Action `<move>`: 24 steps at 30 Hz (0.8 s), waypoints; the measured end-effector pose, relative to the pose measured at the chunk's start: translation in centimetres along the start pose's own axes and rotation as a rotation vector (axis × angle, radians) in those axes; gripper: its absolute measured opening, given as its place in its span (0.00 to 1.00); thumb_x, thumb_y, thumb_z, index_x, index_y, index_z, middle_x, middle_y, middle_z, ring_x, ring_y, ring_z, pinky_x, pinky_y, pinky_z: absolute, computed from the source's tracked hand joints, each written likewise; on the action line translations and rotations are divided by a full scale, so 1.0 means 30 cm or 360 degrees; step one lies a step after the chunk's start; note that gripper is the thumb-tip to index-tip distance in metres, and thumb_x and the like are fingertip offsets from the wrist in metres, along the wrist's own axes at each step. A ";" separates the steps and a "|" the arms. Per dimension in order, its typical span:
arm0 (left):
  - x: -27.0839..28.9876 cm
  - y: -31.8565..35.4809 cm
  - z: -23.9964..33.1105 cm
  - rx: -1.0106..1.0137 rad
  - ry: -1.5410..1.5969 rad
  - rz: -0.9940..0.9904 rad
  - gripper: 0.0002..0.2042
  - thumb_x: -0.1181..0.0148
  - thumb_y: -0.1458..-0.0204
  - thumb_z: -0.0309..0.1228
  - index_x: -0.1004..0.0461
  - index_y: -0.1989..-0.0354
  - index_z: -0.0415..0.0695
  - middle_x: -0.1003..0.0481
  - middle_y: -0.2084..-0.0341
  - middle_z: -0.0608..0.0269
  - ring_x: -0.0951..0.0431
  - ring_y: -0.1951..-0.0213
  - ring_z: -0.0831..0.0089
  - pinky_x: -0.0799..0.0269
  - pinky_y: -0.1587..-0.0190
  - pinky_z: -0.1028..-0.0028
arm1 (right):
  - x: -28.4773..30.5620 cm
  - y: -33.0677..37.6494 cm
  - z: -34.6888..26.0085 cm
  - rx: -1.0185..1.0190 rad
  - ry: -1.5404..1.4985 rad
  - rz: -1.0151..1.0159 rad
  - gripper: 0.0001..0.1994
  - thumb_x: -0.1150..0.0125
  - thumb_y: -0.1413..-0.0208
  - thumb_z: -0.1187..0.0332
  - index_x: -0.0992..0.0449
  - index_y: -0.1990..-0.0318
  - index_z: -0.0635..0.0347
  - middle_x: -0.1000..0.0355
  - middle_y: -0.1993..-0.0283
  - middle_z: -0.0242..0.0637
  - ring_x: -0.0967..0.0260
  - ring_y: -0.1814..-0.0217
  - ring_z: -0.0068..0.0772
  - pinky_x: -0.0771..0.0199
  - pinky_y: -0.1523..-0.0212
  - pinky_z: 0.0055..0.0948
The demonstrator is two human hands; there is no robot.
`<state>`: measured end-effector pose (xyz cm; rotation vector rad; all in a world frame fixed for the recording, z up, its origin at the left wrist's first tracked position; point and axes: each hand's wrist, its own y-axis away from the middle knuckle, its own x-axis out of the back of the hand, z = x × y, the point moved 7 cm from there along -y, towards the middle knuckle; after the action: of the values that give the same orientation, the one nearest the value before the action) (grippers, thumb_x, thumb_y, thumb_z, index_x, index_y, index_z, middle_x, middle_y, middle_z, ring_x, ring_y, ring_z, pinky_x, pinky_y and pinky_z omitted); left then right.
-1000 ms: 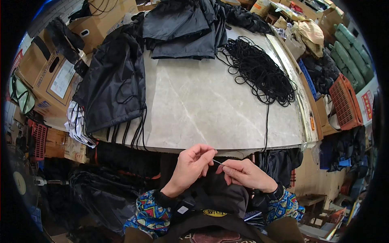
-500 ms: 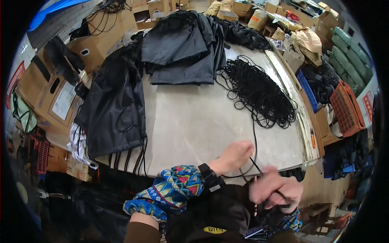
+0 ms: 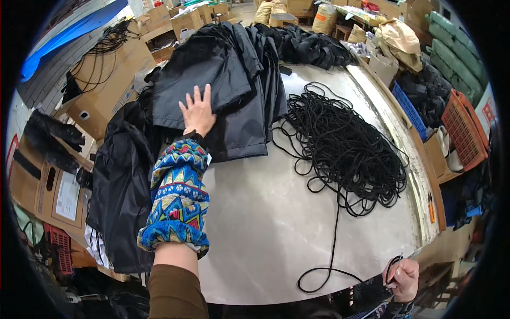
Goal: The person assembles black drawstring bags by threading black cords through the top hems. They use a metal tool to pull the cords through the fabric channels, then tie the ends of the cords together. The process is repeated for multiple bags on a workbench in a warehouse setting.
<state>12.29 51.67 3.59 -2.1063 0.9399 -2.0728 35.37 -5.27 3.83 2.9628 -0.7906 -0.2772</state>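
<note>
My left hand (image 3: 197, 112) lies with fingers spread on a pile of black fabric pieces (image 3: 241, 130) that look like bags. My right hand (image 3: 402, 279) is closed at the table's near right edge, with a small loop of black cord (image 3: 392, 267) sticking out of it. A big tangled heap of black cord (image 3: 345, 143) lies on the right of the pale table (image 3: 255, 228). From this heap one strand runs down and curls at the near edge. Left of the pile hangs a stack of black drawstring bags (image 3: 122, 191), partly behind my left sleeve.
Cardboard boxes (image 3: 45, 186) stand along the left side. An orange-handled tool (image 3: 431, 207) lies on the table's right border. Beyond that border are a blue crate (image 3: 409, 114) and an orange basket (image 3: 465, 133). More black fabric (image 3: 313, 45) is heaped at the far end.
My left hand has left the cord near my body and reached forward onto the fabric pile. My right hand has moved right and down, still with cord. The view has shifted toward the table.
</note>
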 end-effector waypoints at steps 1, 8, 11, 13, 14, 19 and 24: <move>-0.037 -0.025 -0.024 0.0045 0.0123 -0.0075 0.44 0.35 0.58 0.33 0.55 0.32 0.55 0.48 0.35 0.50 0.46 0.37 0.42 0.49 0.39 0.41 | 0.000 -0.020 0.013 -0.0010 -0.0011 0.0024 0.18 0.43 0.44 0.61 0.30 0.79 0.68 0.33 0.83 0.45 0.48 0.89 0.19 0.51 0.87 0.18; 0.049 -0.086 -0.082 0.0290 0.0837 0.0500 0.22 0.49 0.59 0.22 0.28 0.50 0.46 0.25 0.59 0.47 0.25 0.56 0.49 0.30 0.53 0.59 | 0.020 -0.048 0.071 -0.0136 0.0012 0.0077 0.18 0.42 0.44 0.61 0.30 0.78 0.68 0.33 0.82 0.45 0.48 0.88 0.18 0.50 0.87 0.17; 0.062 -0.025 -0.015 -0.0173 0.0973 0.0413 0.24 0.49 0.61 0.19 0.28 0.50 0.45 0.25 0.59 0.47 0.26 0.54 0.49 0.31 0.51 0.59 | 0.039 -0.043 0.086 -0.0147 -0.0017 0.0114 0.18 0.43 0.43 0.60 0.30 0.76 0.68 0.34 0.81 0.44 0.49 0.88 0.18 0.52 0.87 0.17; 0.030 0.045 0.019 -0.0501 0.0869 -0.0187 0.28 0.50 0.63 0.16 0.31 0.47 0.44 0.28 0.52 0.47 0.31 0.47 0.49 0.35 0.44 0.61 | 0.022 -0.058 0.086 -0.0207 -0.0110 0.0087 0.17 0.44 0.42 0.61 0.30 0.75 0.69 0.34 0.79 0.42 0.50 0.87 0.18 0.55 0.86 0.18; 0.017 0.075 0.040 -0.0642 0.0874 -0.0441 0.33 0.50 0.63 0.17 0.38 0.41 0.43 0.35 0.43 0.46 0.37 0.42 0.49 0.40 0.40 0.64 | 0.012 -0.062 0.085 -0.0206 -0.0115 0.0052 0.17 0.44 0.42 0.61 0.30 0.75 0.69 0.34 0.79 0.42 0.50 0.86 0.18 0.55 0.86 0.18; 0.157 0.018 0.121 -0.0015 0.1958 -0.1098 0.38 0.45 0.57 0.24 0.53 0.34 0.35 0.47 0.36 0.45 0.49 0.34 0.61 0.51 0.36 0.71 | -0.012 -0.077 0.078 -0.0202 -0.0094 -0.0025 0.17 0.44 0.42 0.62 0.29 0.74 0.70 0.34 0.78 0.42 0.49 0.85 0.18 0.55 0.85 0.18; 0.122 -0.105 0.327 0.0258 0.1138 -0.0445 0.59 0.33 0.65 0.56 0.65 0.33 0.34 0.57 0.35 0.34 0.57 0.33 0.42 0.51 0.35 0.65 | -0.025 -0.091 0.097 -0.0281 -0.0117 0.0007 0.16 0.44 0.42 0.63 0.29 0.74 0.70 0.35 0.78 0.41 0.49 0.85 0.19 0.54 0.85 0.18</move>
<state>22.26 48.93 7.18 -1.4846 0.4848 -3.0096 35.52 -2.57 0.80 2.7996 -0.7388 -0.4338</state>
